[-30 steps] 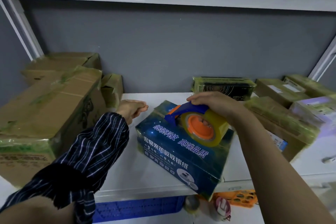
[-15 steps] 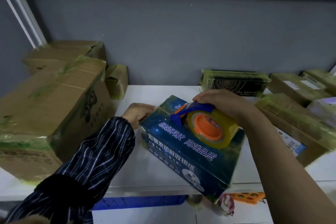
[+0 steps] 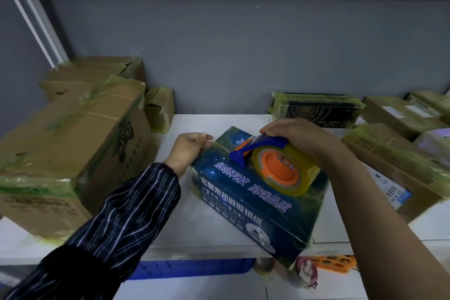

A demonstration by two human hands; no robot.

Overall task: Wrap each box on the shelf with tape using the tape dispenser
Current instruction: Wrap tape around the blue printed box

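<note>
Head view: your right hand (image 3: 294,136) comes in from the right with a bare forearm and closes over the top of the tape dispenser (image 3: 272,165), fingers curled round its blue frame, so that grip is full and holding the tool. The dispenser has an orange hub and a roll of clear yellowish tape, and it sits on the top face of the blue box (image 3: 255,202), toward the far side. The blue box carries white printed characters, lies skewed on the white shelf (image 3: 219,229), and its near right corner juts past the shelf's front edge. Your left hand (image 3: 187,151), in a dark striped sleeve (image 3: 126,217), is against the box's far left corner with fingers curled; you cannot tell whether they actually grip the box or only lean on it. To the left stands a large cardboard box (image 3: 73,148) with greenish tape on its edges, more cartons behind it and a small carton (image 3: 159,109) beside it at the wall. At the back right lies a dark box (image 3: 316,109) under yellowish wrap, touching nothing you hold. Further right sit several taped parcels (image 3: 389,153). Below the shelf edge show a blue crate (image 3: 190,268) and an orange plastic piece (image 3: 336,260). A grey wall (image 3: 243,56) lies behind.
</note>
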